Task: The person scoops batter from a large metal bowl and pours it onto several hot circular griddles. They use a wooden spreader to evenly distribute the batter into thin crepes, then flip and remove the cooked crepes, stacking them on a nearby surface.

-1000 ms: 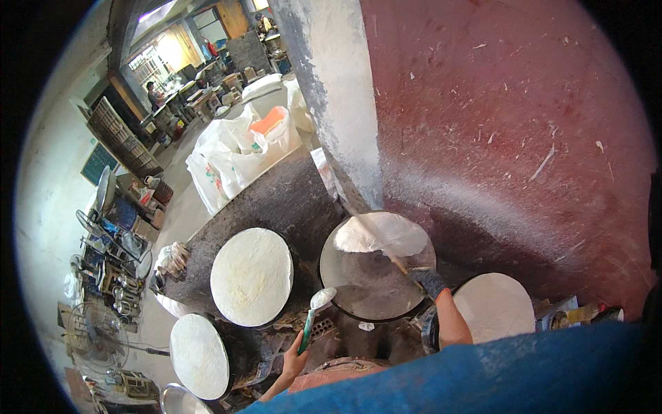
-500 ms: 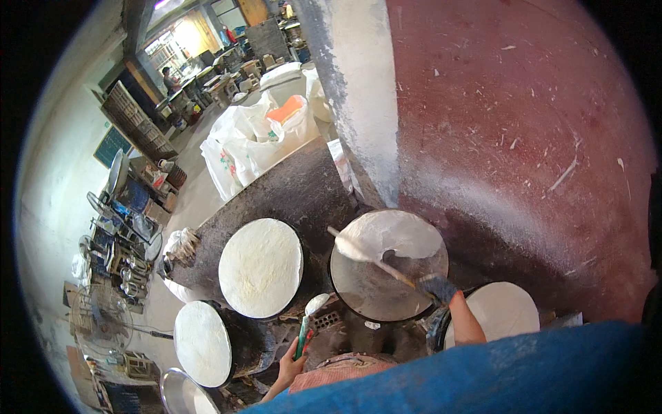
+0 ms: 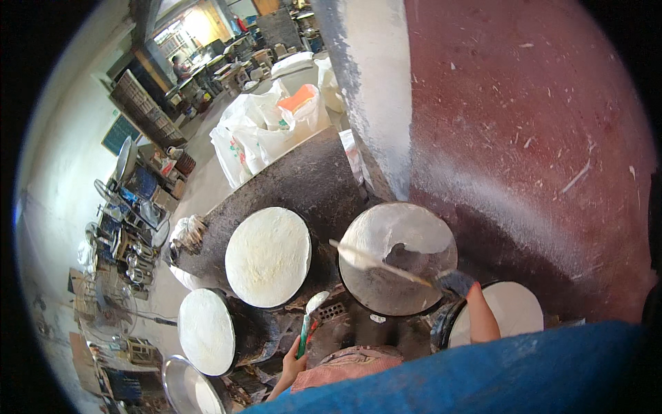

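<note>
My right hand [image 3: 455, 283], in a dark glove, grips the end of a wooden spreader [image 3: 386, 264]. The spreader's wide blade lies over a round griddle [image 3: 372, 293], where a thin layer of white batter [image 3: 414, 224] covers the far part and left side; bare dark metal shows nearer me. My left hand [image 3: 292, 366] is closed round the green handle of a ladle [image 3: 317, 302], its bowl coated white. That ladle hangs in front of the gap between two griddles. Something red, too small to make out, shows beside its handle.
Two more round tops carry white sheets [image 3: 267, 257] [image 3: 206, 332] to the left. A round vessel of pale liquid [image 3: 507, 314] stands at the right, by my forearm. A metal basin [image 3: 181, 376] is at lower left. Beyond a dark panel [image 3: 289, 169] stand white sacks [image 3: 269, 131].
The spreader has drawn the batter down the griddle's left side, and the white layer looks thinner. My left hand keeps its hold on the ladle. The whole view has shifted slightly.
</note>
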Demonstrator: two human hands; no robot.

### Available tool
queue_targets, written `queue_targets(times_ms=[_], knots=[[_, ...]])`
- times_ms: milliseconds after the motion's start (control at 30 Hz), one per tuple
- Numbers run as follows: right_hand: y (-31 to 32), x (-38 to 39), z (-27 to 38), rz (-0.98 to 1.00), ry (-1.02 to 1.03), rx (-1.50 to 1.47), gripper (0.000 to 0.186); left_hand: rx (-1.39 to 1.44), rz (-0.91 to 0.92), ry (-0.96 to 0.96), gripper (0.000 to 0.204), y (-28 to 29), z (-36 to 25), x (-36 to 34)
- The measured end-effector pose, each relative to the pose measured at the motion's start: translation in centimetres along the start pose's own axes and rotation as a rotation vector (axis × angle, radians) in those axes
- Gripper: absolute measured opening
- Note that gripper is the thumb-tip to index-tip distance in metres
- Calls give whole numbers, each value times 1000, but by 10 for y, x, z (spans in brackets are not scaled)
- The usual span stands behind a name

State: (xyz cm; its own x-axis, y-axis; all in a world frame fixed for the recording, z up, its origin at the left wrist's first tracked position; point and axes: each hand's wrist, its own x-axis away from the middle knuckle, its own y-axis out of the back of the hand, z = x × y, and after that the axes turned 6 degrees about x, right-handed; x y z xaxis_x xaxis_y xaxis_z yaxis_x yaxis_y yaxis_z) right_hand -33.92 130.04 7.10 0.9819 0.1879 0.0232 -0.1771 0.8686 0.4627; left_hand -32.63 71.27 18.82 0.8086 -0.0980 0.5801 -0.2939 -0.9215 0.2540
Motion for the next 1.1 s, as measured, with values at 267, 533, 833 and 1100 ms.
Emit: queue_targets(times_ms=[267,533,833,1100], knots=[[38,-96,52,-136,-357,-157,23,34,-69,-51,71,-3,2,16],[39,7,32,264,-314,-39,27,99,-6,20,69,1,15,19],[28,-82,43,325,-414,21,38,125,-8,60,70,14,14,32],[-48,223,103,133,-617,268,29,89,258,-34,67,86,29,13]])
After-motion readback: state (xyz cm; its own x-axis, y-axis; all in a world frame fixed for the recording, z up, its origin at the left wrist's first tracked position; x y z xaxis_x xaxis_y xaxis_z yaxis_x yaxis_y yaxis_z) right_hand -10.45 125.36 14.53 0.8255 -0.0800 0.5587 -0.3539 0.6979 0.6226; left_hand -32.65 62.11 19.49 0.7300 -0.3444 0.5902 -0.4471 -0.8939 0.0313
